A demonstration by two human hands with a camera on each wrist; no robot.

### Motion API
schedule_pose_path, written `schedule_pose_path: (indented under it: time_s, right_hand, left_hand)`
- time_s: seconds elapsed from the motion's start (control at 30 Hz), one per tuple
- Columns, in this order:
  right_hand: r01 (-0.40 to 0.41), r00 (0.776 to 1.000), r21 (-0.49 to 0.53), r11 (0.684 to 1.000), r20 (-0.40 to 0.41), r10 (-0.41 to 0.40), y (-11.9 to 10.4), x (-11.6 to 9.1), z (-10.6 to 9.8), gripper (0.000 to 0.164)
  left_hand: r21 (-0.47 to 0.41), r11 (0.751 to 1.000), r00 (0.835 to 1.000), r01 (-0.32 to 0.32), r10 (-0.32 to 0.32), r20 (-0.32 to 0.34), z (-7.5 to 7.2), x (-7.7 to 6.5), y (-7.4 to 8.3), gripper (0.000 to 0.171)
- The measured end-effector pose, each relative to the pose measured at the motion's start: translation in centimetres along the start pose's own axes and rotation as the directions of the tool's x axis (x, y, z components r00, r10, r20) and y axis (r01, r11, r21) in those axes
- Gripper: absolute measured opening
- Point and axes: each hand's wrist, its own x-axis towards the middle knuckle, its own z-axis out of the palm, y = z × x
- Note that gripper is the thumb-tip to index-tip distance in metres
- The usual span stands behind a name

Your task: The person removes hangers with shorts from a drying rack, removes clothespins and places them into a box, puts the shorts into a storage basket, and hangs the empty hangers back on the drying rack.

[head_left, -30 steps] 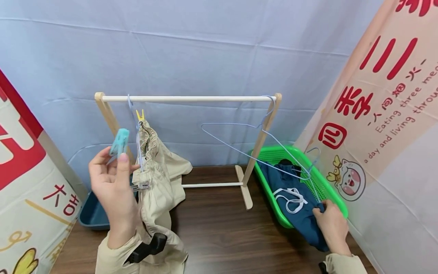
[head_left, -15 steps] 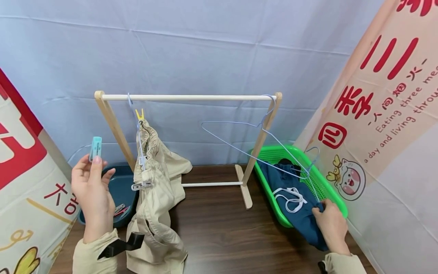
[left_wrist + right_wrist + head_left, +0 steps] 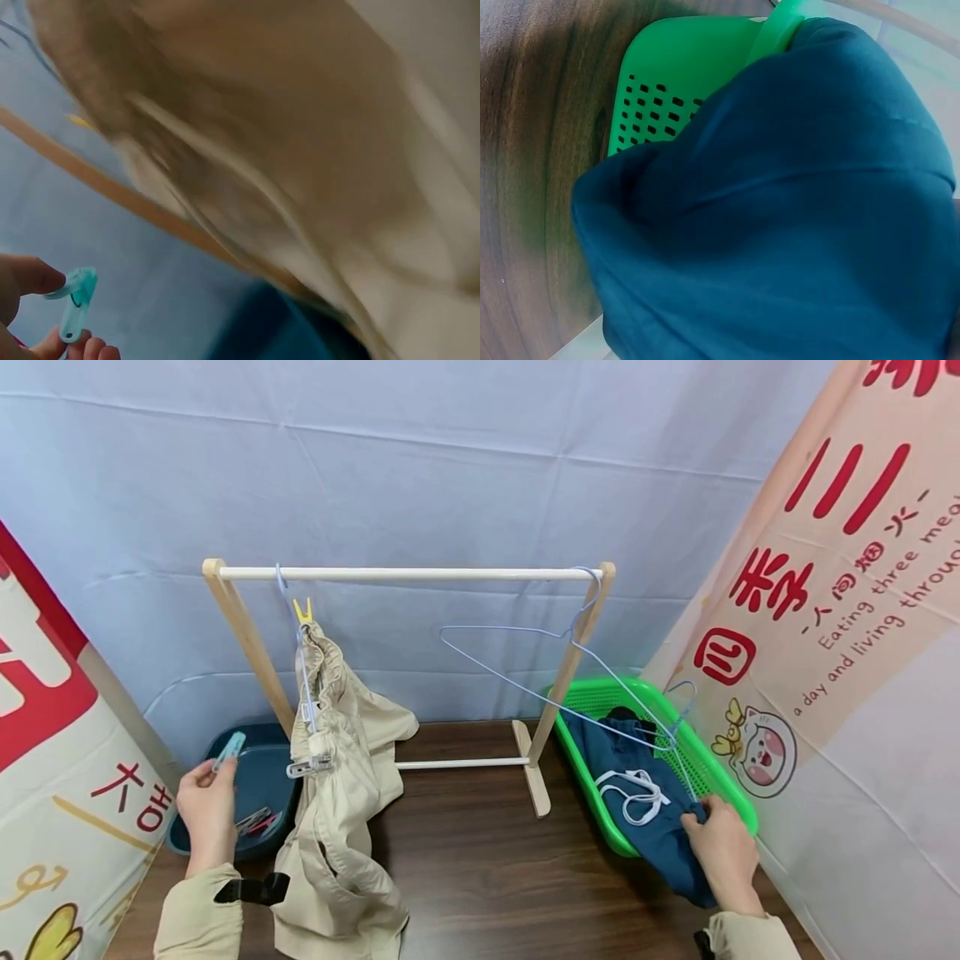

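Two hands work well apart in the head view: the left hand (image 3: 208,803) pinches a peg (image 3: 231,749) by the bin (image 3: 264,767), while the right hand (image 3: 723,843) grips a bunch of cloth (image 3: 660,843) at the near end of the basket (image 3: 615,837), just where the wire of the hanger (image 3: 510,627) comes down. To my eye cloth and wire want steadying together there, though whether those fingers have the wire too I can't tell. From the left wrist, the thumb bears on one arm of the peg and the fingertips on the other, a good hold for squeezing, I'd say; best carry it clear of the hanging trousers (image 3: 337,835). From the right wrist, cloth hides most of the basket and I can't make out the fingers, so I'd smooth those folds before any pegging
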Motion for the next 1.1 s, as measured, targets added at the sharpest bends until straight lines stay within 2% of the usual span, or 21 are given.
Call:
schedule_pose_path:
  time_s: [0.07,0.13,0.23,0.43,0.53,0.7,0.97,1.1]
  right_hand:
    - [-0.003,1.000,-0.003,1.000,0.005,0.003,0.0,-0.1,0.0,0.033]
    - [-0.008,1.000,-0.006,1.000,0.011,0.008,0.1,-0.1,0.0,0.034]
    - [-0.017,1.000,-0.007,1.000,0.022,0.017,0.2,0.0,0.0,0.035]
    - [-0.013,1.000,-0.007,1.000,0.018,0.013,0.2,0.0,0.0,0.035]
    - [-0.008,1.000,-0.007,1.000,0.015,0.008,0.2,0.0,0.0,0.035]
    - [-0.008,1.000,-0.010,1.000,0.018,0.008,0.2,-0.1,0.0,0.035]
    - [0.006,1.000,0.002,1.000,0.001,-0.006,0.0,-0.2,0.0,0.034]
    - [0.021,1.000,0.001,1.000,-0.003,-0.021,0.1,-0.1,0.1,0.032]
  left_hand:
    - [0.140,0.990,1.000,-0.016,0.018,-0.011,-0.2,0.7,-1.9,0.026]
    - [0.263,0.964,0.999,-0.043,0.050,-0.018,-0.3,1.2,-3.6,0.040]
    - [0.411,0.908,0.996,-0.085,0.088,0.010,-0.4,1.5,-5.5,0.053]
    - [0.611,0.774,0.984,-0.165,0.084,0.160,-0.4,2.3,-7.9,0.050]
    - [0.663,0.720,0.975,-0.205,0.092,0.202,-0.4,2.6,-8.4,0.047]
    - [0.708,0.656,0.962,-0.261,0.113,0.250,-0.2,3.0,-8.8,0.041]
    - [0.767,0.575,0.956,-0.286,0.117,0.269,0.3,3.6,-9.6,0.038]
    - [0.786,0.547,0.956,-0.288,0.112,0.271,0.5,3.6,-9.9,0.037]
